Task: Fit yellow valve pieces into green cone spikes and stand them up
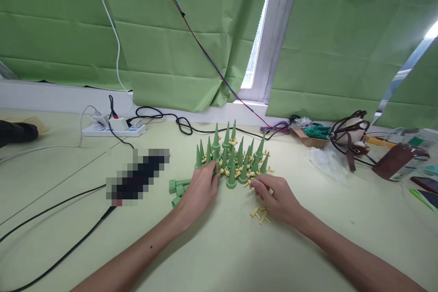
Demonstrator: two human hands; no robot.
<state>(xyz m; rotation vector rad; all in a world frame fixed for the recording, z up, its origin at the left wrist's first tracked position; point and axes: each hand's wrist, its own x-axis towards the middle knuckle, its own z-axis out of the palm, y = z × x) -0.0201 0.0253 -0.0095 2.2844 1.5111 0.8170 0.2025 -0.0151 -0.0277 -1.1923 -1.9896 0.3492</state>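
Several green plastic cones [232, 175] stand upright in a cluster on the table, with small yellow branched plastic pieces [233, 141] among and on them. At the cluster's front left, my left hand [204, 185] is closed around a green cone, whose tip shows by the fingers. My right hand [277, 194] pinches a small yellow piece [248, 183] at the front right of the cluster. Loose yellow pieces [262, 214] lie on the table just below that hand. Beside my left wrist several green cones [178, 188] lie on their sides, partly hidden by the arm.
A pixelated dark object [138, 178] with a cable lies at left. Behind it sits a white power strip [114, 128]. At right are a clear plastic bag [326, 162], a cardboard box [310, 138] and a brown bottle [398, 162]. Black cable [185, 125] runs along the back.
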